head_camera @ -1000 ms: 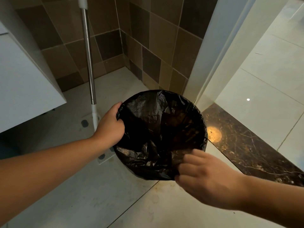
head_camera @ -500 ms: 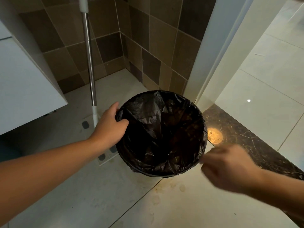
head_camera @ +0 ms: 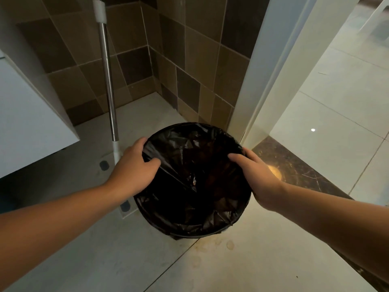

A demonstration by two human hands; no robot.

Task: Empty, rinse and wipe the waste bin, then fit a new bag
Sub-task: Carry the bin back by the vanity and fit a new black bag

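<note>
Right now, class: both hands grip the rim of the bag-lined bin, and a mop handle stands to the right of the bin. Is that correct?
Not quite. The mop handle stands to the left of the bin, beside the left hand, as the head view shows. Both hands, the right hand included, do grip the rim over the black bag.

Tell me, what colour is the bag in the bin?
Black and shiny; the bag shows in the head view, the only one.

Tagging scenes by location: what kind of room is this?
Probably a bathroom at its doorway: brown tiled walls, a mop handle leaning in the corner, a bag-lined waste bin on the tiled floor, beside a white door frame.
</note>
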